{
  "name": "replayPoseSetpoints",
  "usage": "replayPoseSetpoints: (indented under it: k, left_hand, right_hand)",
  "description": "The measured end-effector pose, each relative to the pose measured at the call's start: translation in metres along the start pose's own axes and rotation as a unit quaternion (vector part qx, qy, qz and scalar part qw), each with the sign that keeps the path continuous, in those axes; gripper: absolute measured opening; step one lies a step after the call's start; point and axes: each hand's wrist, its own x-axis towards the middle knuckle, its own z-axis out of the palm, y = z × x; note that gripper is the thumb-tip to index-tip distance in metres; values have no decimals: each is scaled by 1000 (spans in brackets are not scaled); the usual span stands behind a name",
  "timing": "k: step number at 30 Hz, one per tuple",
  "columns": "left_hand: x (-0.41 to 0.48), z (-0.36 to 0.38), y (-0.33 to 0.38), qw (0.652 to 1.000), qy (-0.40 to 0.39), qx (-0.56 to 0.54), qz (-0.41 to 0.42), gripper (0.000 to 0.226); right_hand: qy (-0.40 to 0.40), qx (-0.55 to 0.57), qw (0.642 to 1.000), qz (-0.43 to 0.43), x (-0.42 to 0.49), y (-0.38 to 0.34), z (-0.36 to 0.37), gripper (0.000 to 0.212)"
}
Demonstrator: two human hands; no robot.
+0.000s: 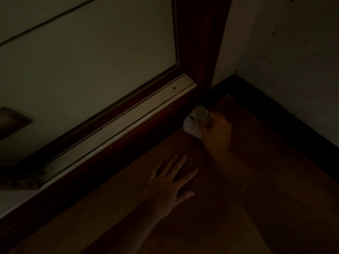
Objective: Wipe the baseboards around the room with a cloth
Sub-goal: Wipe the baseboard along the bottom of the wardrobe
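Dim room, wooden floor (256, 180). Right hand (218, 129) grips a bunched pale cloth (196, 121), fingers curled round it, at the foot of the dark door frame (203, 52), beside the dark baseboard (275, 110) under the pale wall (293, 61). Left hand (168, 186) lies flat on the floor, fingers spread.

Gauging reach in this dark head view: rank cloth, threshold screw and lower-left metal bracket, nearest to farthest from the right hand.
1. cloth, gripped by the right hand.
2. threshold screw, up-left of it.
3. metal bracket, far lower left.
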Motion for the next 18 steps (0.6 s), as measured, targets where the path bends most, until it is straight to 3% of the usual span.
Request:
replayPoseSetpoints:
  k: [3,8,13,16,18]
  left_hand:
    - [0,1,0,1000,7,1,1,62]
    - [-1,0,-1,1000,8,-4,-3,63]
    - [-1,2,0,1000,13,-6,0,64]
    - [1,0,0,1000,10,-6,-2,64]
    - [3,-2,0,1000,10,1,1,64]
  right_hand:
    - [40,-24,998,41,13,4,-5,19]
    - [4,-15,1000,9,11,4,-5,12]
    - [42,-16,998,40,28,9,-13,13]
    - [19,-11,1000,14,22,12,-8,11]
    - [15,-6,1000,21,26,14,-9,19]
